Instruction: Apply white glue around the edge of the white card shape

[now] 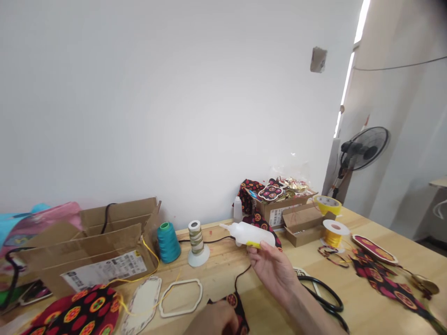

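Right hand (274, 270) clamped around squeeze glue bottle (249, 234) | bottle lay horizontal above table (366, 311), nozzle pointing left | left hand (214, 321) lower-left, nearer, resting on patterned fabric piece (237, 302), grip hidden

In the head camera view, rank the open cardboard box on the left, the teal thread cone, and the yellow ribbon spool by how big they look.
1. Open cardboard box, by far the largest.
2. Teal thread cone.
3. Yellow ribbon spool, slightly smaller than the cone; it sits a bit farther off, so their order is unsure.
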`<state>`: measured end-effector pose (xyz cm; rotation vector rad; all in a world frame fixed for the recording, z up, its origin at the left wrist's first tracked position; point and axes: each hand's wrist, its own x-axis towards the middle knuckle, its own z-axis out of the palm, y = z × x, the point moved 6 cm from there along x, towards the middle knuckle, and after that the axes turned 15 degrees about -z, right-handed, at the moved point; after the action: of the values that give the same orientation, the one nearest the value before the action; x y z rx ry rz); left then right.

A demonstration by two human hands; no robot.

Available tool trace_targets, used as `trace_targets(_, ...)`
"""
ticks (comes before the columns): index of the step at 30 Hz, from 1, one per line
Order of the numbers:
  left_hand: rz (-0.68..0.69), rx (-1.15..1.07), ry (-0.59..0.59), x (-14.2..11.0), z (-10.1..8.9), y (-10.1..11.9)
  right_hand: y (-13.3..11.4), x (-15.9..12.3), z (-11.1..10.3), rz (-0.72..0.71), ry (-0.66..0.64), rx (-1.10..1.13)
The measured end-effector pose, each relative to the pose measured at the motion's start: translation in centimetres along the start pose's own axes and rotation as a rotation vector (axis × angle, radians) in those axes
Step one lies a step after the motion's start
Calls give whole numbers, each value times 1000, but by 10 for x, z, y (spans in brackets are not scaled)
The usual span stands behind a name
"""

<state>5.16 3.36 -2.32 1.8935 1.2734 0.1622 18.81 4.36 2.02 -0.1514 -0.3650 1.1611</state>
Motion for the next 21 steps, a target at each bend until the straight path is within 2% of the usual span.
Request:
trace_targets(2, -7, -86, -21, -6, -7, 3, -1, 0, 2, -5, -3, 2)
trace_targets(4, -45, -322, -84, -10, -13, 3, -2, 0, 2, -3, 7, 12)
trace_targets(6, -101, -601, -91, -11, -21, -1, -3, 1, 3, -4, 25, 24)
trace_targets(8, -212, -815, 41, -10, -33, -13, -6, 2, 2, -4, 46, 27)
trace_targets(10, -311, -913, 262, -12, -48, -27, -7, 3, 0, 11, 72, 21)
trace_targets(12, -316, -895, 459, -15, -65, -34, -7, 3, -2, 46, 98, 6)
trace_targets(13, -279, -872, 514, -16, -72, -35, -6, 2, -3, 64, 108, -4)
trace_targets(18, -80, -698, 662, -24, -103, -35, 2, -1, -6, 95, 120, -46)
trace_targets(21, -173, -303, 681, -26, -109, -40, 5, -1, -8, 99, 123, -54)
